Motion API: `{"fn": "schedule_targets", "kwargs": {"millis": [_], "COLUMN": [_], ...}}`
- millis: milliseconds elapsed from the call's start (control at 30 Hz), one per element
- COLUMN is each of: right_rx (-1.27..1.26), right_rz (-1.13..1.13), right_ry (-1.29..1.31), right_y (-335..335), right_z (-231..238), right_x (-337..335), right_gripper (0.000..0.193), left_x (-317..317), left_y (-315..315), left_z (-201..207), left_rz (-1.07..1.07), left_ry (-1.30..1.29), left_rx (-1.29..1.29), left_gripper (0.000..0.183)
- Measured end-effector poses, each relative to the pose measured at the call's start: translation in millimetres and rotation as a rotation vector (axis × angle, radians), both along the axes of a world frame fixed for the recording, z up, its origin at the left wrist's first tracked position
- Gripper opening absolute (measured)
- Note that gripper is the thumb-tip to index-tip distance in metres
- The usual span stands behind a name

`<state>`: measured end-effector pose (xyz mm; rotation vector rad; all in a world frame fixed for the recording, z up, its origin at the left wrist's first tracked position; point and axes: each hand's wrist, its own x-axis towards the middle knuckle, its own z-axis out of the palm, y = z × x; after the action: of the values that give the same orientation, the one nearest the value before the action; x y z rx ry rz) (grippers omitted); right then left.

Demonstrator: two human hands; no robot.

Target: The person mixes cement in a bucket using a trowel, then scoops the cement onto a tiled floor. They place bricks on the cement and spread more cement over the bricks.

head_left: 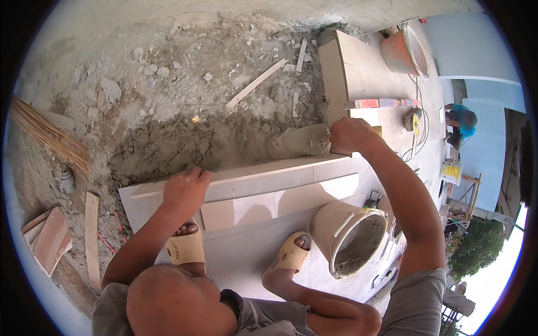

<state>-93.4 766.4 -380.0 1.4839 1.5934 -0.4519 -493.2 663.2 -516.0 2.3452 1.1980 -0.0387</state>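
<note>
One narrow tile strip [263, 172] stands on edge under the left hand's [184, 193] bent fingers, right hand [353, 135] curled near its right end, either pinch indeterminable, mortar [218, 140] beyond the fingers; apparent step, bedding; next, probably, even alignment.

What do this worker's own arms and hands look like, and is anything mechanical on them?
Nothing mechanical shows. The left hand and right hand are bare, with no gloves. Short grey sleeves leave the forearms uncovered, and no cables or watch show on them.
</note>
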Motion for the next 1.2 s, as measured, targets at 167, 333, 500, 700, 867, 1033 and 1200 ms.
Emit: {"fn": "schedule_targets", "kwargs": {"millis": [167,333,500,700,867,1033,1200], "right_rx": [-0.021,-0.05,-0.076,0.101,0.372,0.388,0.199], "right_rz": [0.023,0.083,0.12,0.013,-0.076,-0.534,-0.697], "right_ry": [-0.1,-0.181,-0.244,-0.243,-0.185,-0.029,-0.286], "right_y": [11,10,11,-12,-72,-180,-270], "right_z": [9,-4,0,19,118,233,224], "right_x": [3,0,-15,2,-12,-5,16], "right_gripper": [0.025,0.021,0.02,0.016,0.023,0.018,0.021], "left_x": [-2,0,-2,5,-3,-3,10], "left_y": [0,0,1,2,2,6,11], "left_z": [-3,-6,-6,-7,-9,-8,-14], "left_rz": [0.005,-0.004,-0.001,-0.01,-0.005,-0.021,-0.03], "left_ry": [-0.009,-0.017,-0.017,-0.032,0.008,0.048,0.065], "left_rx": [-0.001,-0.002,0.002,0.013,0.003,0.005,-0.017], "left_gripper": [0.023,0.022,0.02,0.019,0.02,0.021,0.022]}}
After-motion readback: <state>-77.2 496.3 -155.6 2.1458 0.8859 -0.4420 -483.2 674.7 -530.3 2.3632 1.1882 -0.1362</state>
